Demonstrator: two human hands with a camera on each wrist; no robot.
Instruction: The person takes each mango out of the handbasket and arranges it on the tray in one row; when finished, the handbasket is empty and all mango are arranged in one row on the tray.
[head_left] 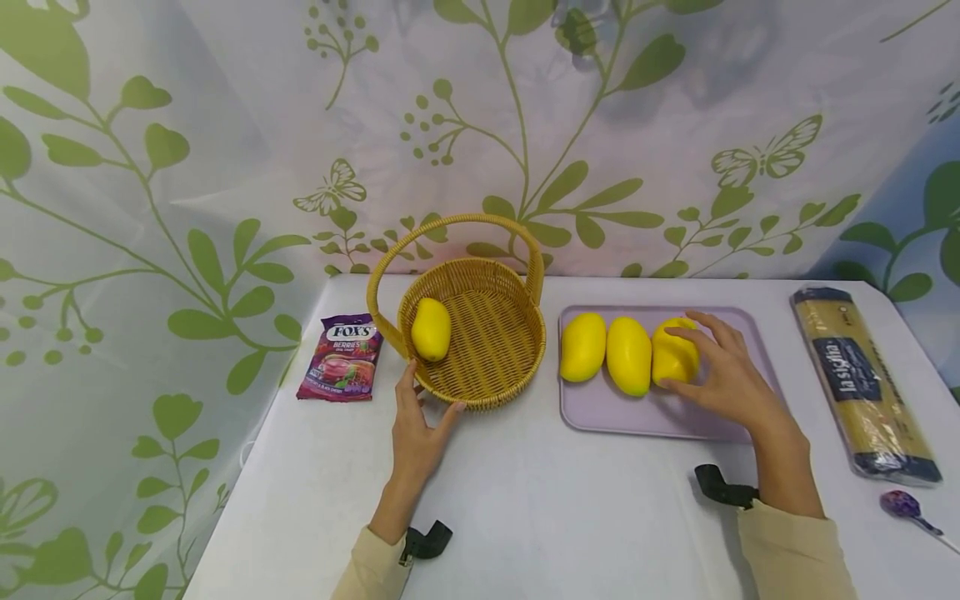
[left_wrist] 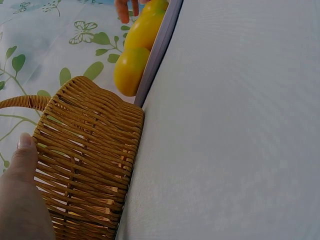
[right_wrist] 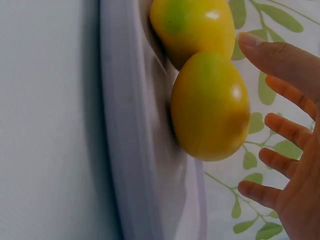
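A wicker basket (head_left: 480,403) with a tall handle holds one yellow mango (head_left: 431,330) at its left side. My left hand (head_left: 418,442) touches the basket's near left side, thumb and fingers spread along it; in the left wrist view the thumb (left_wrist: 22,160) lies against the rim. Three more mangoes lie in a row on a lilac tray (head_left: 723,425): a left one (head_left: 582,348), a middle one (head_left: 628,356) and a right one (head_left: 672,354). Over the right mango is my right hand (head_left: 723,375); in the right wrist view its fingers are spread, apart from the fruit.
A purple Fox's candy bag (head_left: 341,358) lies left of the basket. Right of the tray are a long pasta pack (head_left: 862,383) and a wrapped lollipop (head_left: 902,504). Behind the white table (head_left: 555,508) hangs a leaf-patterned sheet (head_left: 465,100).
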